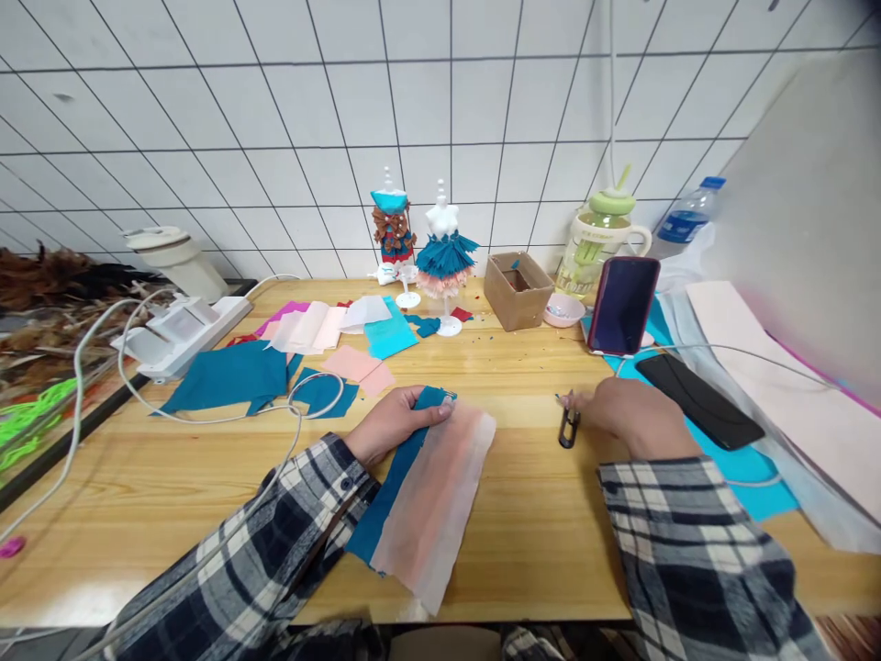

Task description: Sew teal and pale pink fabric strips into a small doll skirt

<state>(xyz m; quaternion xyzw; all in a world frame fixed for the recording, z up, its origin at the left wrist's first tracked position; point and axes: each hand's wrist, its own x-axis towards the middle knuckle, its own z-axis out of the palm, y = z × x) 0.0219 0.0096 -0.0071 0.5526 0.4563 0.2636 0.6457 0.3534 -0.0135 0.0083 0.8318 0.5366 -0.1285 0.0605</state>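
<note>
My left hand [403,420] is closed on the top edge of a layered strip of thin crinkled sheet [440,500], teal along one side and pale pink on the other. The strip hangs down toward the table's front edge. A small metal-looking bit shows at its top by my thumb. On the right, the fingers of my right hand [623,413] are pinched together low over the table, at the upper end of a small black tool [568,428] with a looped handle. Whether they grip the tool or something smaller is unclear.
Two small mannequins, one in a teal-and-pink skirt [446,262], stand at the back beside a cardboard box [518,289]. Teal sheets [230,378] and a white cable lie left. A propped phone [623,303], a black phone [698,399] and a jug [598,243] are right.
</note>
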